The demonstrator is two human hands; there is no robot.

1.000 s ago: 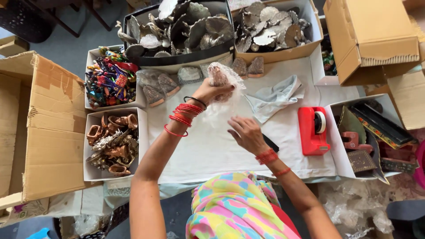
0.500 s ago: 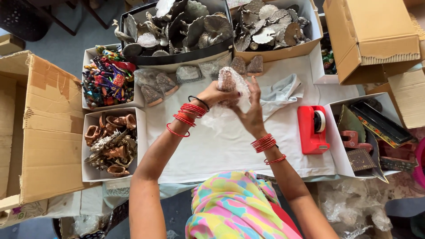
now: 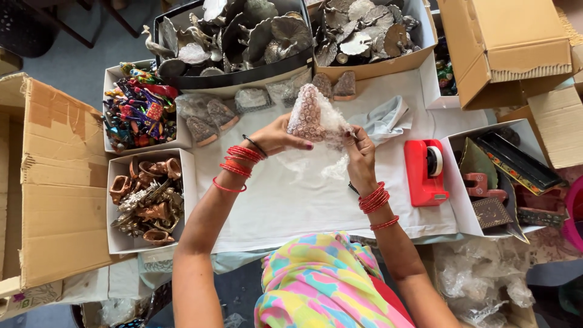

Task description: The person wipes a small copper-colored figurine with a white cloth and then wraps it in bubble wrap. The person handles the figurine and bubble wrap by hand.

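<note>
Above the middle of the white tabletop (image 3: 316,206), both hands hold a heart-shaped ornament (image 3: 305,115) in bubble wrap (image 3: 331,121). The left hand (image 3: 276,138) has its grip pinching the ornament's near edge; the right hand (image 3: 359,152) pinches the wrap. A red tape dispenser (image 3: 425,173) sits just right.

Right hand (image 3: 359,152): 1 s ago it lay low on the white sheet (image 3: 285,200), apart from the bundle; now it is raised and grips the bubble wrap (image 3: 328,121).
Left hand (image 3: 276,138): held the wrapped ornament (image 3: 305,114) alone; now shares it with the right.
Wrapped ornament: now upright between both hands, wrap drawn tighter.
</note>
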